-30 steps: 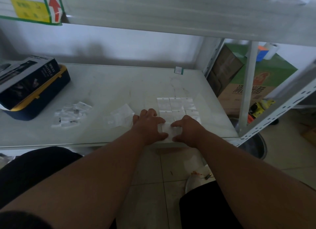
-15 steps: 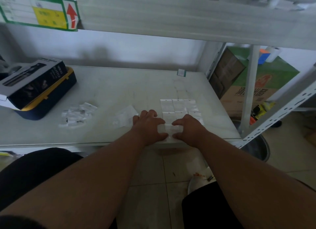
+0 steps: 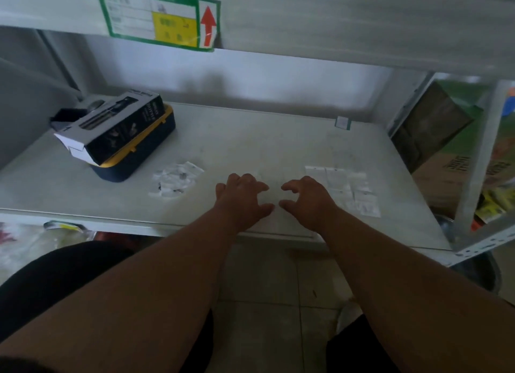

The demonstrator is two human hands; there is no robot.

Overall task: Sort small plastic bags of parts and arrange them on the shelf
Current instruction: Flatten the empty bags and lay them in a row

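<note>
Both the left hand (image 3: 241, 198) and the right hand (image 3: 308, 198) have been moved leftward off the neat grid of small clear plastic bags (image 3: 344, 190), and are now spread, empty, on the pale shelf board (image 3: 250, 138), so the loose pile of unsorted bags (image 3: 175, 181) is probably next.

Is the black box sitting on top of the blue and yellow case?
Yes, the black box lies across the top of the blue and yellow case at the back left of the shelf.
</note>
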